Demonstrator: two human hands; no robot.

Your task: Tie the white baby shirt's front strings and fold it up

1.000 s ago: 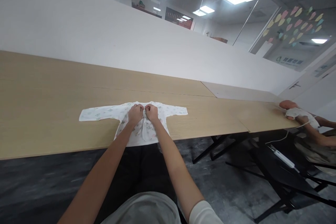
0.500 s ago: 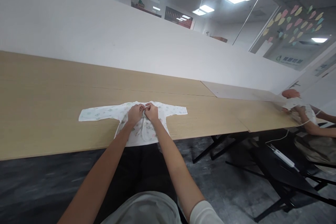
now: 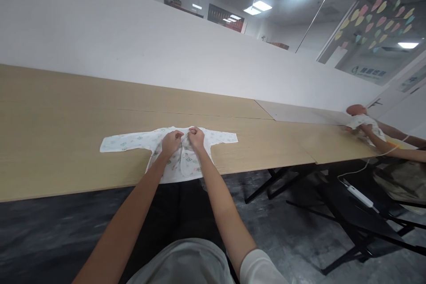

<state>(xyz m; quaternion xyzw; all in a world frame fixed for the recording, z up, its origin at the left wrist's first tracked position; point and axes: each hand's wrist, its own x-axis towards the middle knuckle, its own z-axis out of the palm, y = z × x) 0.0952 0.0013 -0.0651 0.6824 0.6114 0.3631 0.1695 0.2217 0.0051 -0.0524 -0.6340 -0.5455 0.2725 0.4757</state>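
A small white baby shirt (image 3: 191, 164) with a faint print lies flat on the table, its two sleeves spread to left and right. Its front edges meet in the middle, where a button shows below my hands. My left hand (image 3: 171, 143) is closed in a pinch on the left side of the front opening, near the neckline. Just across from it, my right hand (image 3: 196, 138) pinches the other front edge near the collar. A small gap separates the two hands. The fingertips are too small to show whether a button is between them.
The long wooden table (image 3: 73, 97) runs along a white partition wall (image 3: 140, 57). At the far right a co-worker's arms (image 3: 382, 142) handle a doll (image 3: 356, 110) in white cloth. Black folding chairs (image 3: 349, 213) stand below, with a white power strip (image 3: 360, 196) on one.
My right hand has shifted slightly right and up, away from my left hand, which stays nearly in place. At the far right, the co-worker's doll has moved left and up.
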